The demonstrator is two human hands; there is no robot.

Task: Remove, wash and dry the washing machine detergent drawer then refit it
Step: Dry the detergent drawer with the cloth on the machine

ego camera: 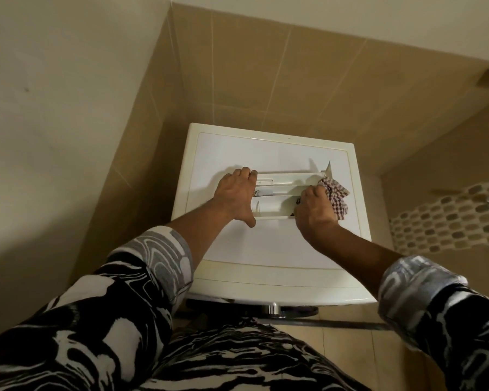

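Lying crosswise on the top panel of the washing machine, the detergent drawer sits open side up, its divided compartments visible. Any lettering on the drawer is too small to read. At the drawer's right end a pointed part stands upright.

The left hand holds the drawer's left end: fingers curled over the far wall, thumb spread against the near wall. The right hand grips a bunched checked cloth and presses it into the drawer's right end.

The drawer lies well inside the panel's raised rim on all sides. A wide strip of bare panel lies between the drawer and the near edge, and a narrower strip behind it.

The machine stands in a corner, its back against a tan tiled wall and its left side near another wall. A mosaic band runs along the wall on the right. Patterned black-and-white sleeves cover both forearms to mid-length.
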